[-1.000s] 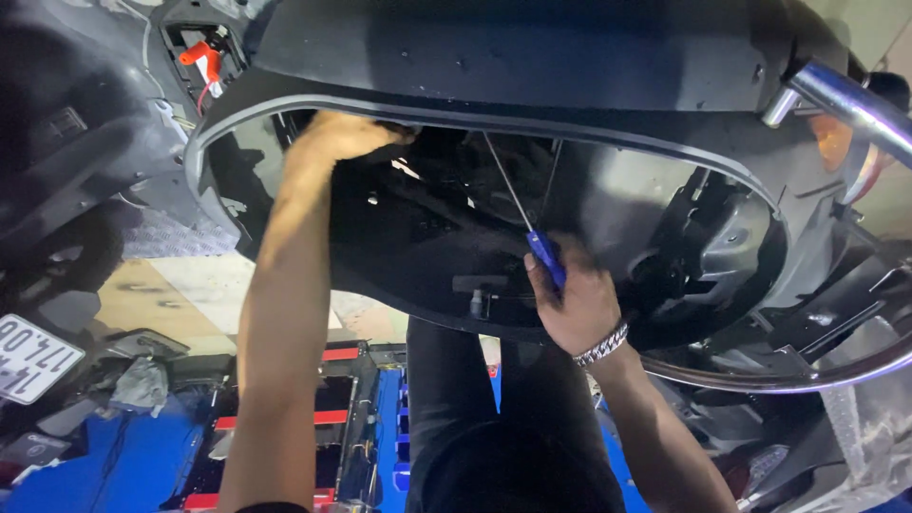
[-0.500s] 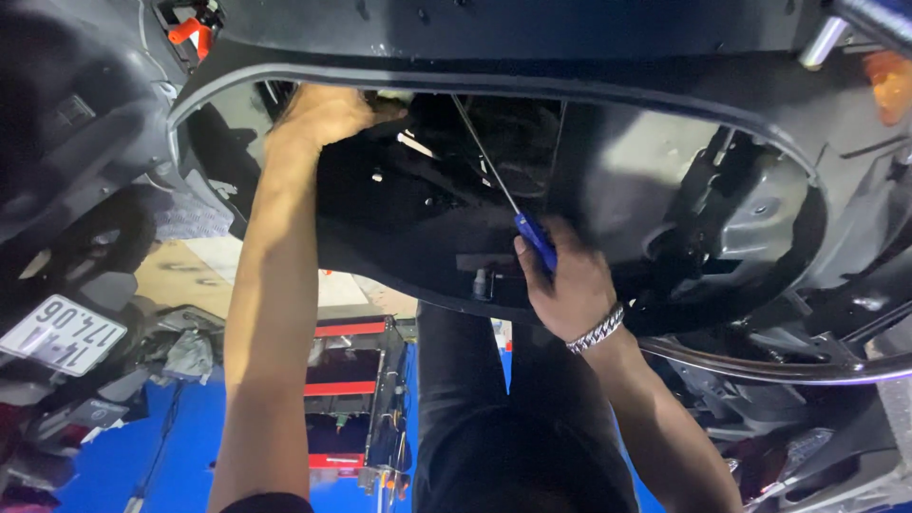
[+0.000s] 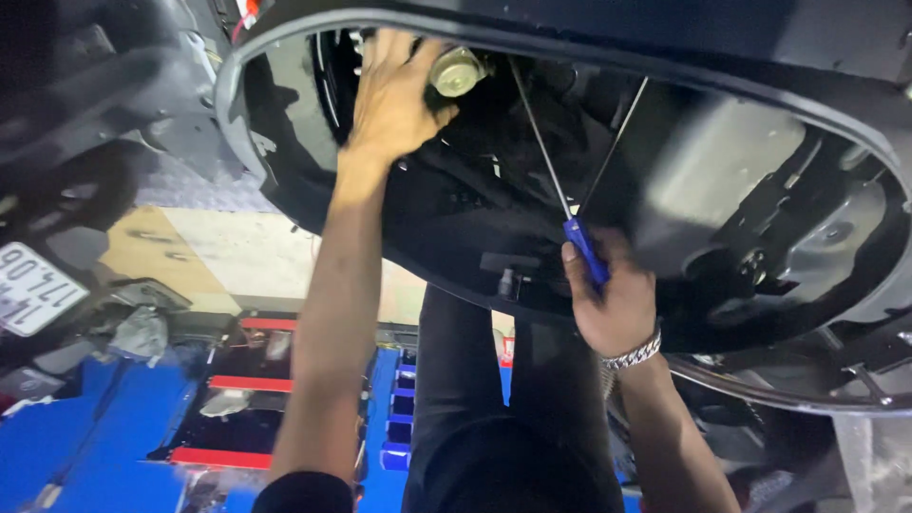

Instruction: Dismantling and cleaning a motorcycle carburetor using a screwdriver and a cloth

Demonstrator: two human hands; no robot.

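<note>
The right hand (image 3: 613,304) is nearest, fist wrapped tight around the blue handle of a long screwdriver (image 3: 579,242); a metal bracelet (image 3: 635,353) sits at the wrist just below the grip. From the fist the thin steel shaft runs up and to the left into the dark body cavity (image 3: 684,199), its tip lost among the black parts, so what it bears on cannot be told. The tool looks light and stiff, though so slender a shaft would likely flex or slip off if pushed sideways; the ribbed handle, low down where the fist already has it, seems the sound place to hold.

Farther up and left of that grip, the left hand (image 3: 394,95) reaches deep into the opening, fingers spread and curled against a round, pale metal cap (image 3: 456,71). Whether the fingers truly clasp it or only press on it is unclear. The cap appears hard, smooth and perhaps greasy, best taken around its rim.

Beyond both arms lie the person's dark trousers (image 3: 503,399) and the blue floor (image 3: 57,437).
</note>
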